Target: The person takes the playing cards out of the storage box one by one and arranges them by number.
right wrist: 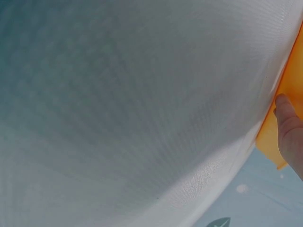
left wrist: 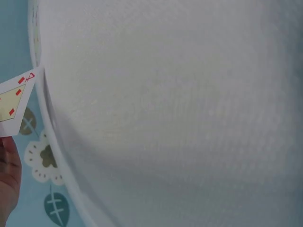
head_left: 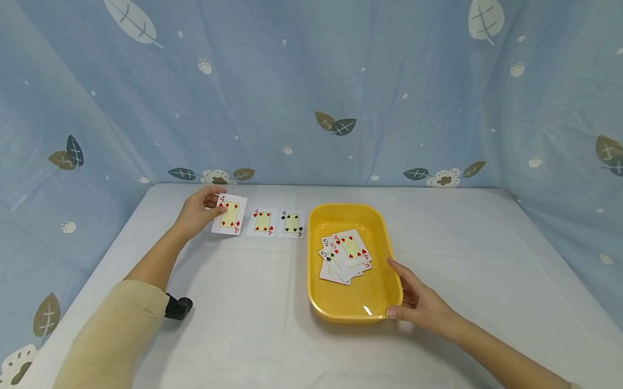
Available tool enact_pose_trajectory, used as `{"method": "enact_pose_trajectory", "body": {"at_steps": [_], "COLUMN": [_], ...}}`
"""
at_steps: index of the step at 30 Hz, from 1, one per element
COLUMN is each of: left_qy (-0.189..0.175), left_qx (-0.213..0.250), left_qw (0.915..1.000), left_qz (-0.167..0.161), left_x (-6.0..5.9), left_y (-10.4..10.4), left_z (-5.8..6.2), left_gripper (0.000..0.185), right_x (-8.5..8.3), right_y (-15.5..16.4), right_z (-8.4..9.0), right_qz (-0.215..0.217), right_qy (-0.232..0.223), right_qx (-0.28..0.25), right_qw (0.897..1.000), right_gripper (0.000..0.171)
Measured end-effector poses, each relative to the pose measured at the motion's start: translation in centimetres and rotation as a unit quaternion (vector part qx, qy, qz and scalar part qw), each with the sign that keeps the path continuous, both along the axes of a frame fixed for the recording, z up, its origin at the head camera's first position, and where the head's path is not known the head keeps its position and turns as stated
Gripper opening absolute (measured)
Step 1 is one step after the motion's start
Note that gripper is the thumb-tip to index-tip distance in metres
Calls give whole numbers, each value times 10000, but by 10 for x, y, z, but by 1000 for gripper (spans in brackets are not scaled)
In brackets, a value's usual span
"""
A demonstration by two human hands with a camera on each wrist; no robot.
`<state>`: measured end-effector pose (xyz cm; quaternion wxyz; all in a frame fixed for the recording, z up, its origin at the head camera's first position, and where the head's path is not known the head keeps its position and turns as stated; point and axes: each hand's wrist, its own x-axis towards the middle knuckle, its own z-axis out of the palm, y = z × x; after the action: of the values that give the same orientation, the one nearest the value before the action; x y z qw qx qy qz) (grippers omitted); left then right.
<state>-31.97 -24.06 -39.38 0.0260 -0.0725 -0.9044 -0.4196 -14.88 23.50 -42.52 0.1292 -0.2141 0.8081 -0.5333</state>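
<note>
My left hand [head_left: 202, 208] pinches the left edge of a four of diamonds card [head_left: 230, 215], at the far left of the white table; whether the card lies flat or is lifted I cannot tell. The left wrist view shows that card's corner [left wrist: 15, 99] beside my fingers [left wrist: 6, 176]. To its right lie a four of hearts [head_left: 263, 222] and a four of spades [head_left: 291, 223], face up. A yellow tray [head_left: 349, 318] holds several overlapping face-up cards [head_left: 345, 255]. My right hand [head_left: 415, 296] rests with straight fingers against the tray's right rim [right wrist: 288, 94], thumb at its near corner.
A white cloth covers the table [head_left: 253, 343]. A blue leaf-print curtain [head_left: 316, 90] closes in the back and both sides. Black wrist-camera mounts [head_left: 178, 307] sit under each forearm.
</note>
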Motion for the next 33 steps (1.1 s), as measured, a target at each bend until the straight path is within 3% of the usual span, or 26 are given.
{"method": "enact_pose_trajectory", "body": {"at_steps": [12,19,33], "left_qy": [-265,-492,-789], "left_qx": [-458,-368,-851], "left_qw": [9985,9981,9932], "left_qz": [-104,16,70], "left_x": [-12,-16,-17], "left_y": [-1,-3,-2], "left_z": [-12,-15,-25], "left_gripper": [56,64,67], "right_x": [1,0,0], "right_y": [0,-1,-1], "right_z": [1,2,0], "right_qz": [-58,-124,-154], "right_qy": [47,133,157], "right_qx": [75,172,241], "right_qw": [9999,9997,9995], "right_gripper": [89,89,88]}}
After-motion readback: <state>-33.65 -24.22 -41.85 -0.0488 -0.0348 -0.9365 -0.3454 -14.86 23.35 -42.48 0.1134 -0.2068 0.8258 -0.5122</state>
